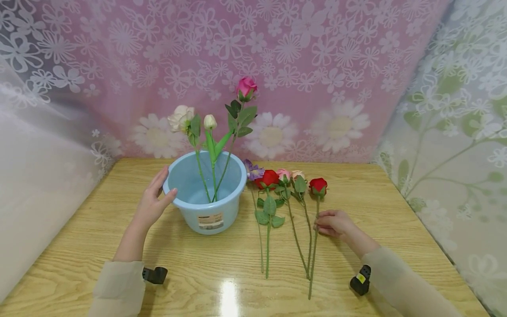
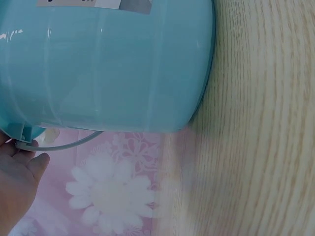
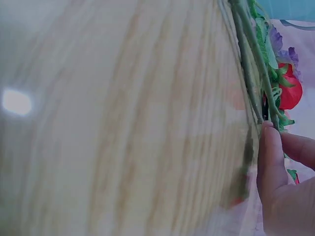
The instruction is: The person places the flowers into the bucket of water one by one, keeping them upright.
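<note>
A light blue plastic bucket (image 1: 190, 215) stands on the table, with a white peony-like flower (image 1: 182, 119), a white tulip (image 1: 210, 122) and a pink rose (image 1: 246, 89) upright in it. My left hand (image 1: 153, 200) grips the bucket's left rim, thumb over the edge. The left wrist view shows its fingers by the bucket's handle (image 2: 74, 144). On the right, my right hand (image 1: 336, 225) pinches the stem of a red rose (image 1: 318, 186) between thumb and fingers. This is the rightmost stem in a row of flowers, and it lies along the tabletop.
Left of that rose lie a purple flower (image 1: 253, 171), another red rose (image 1: 268, 178), a pink flower (image 1: 283, 175) and a peach one (image 1: 298, 175), stems toward me. Floral curtains (image 1: 277, 57) bound the wooden table (image 1: 198, 273) at the back and sides.
</note>
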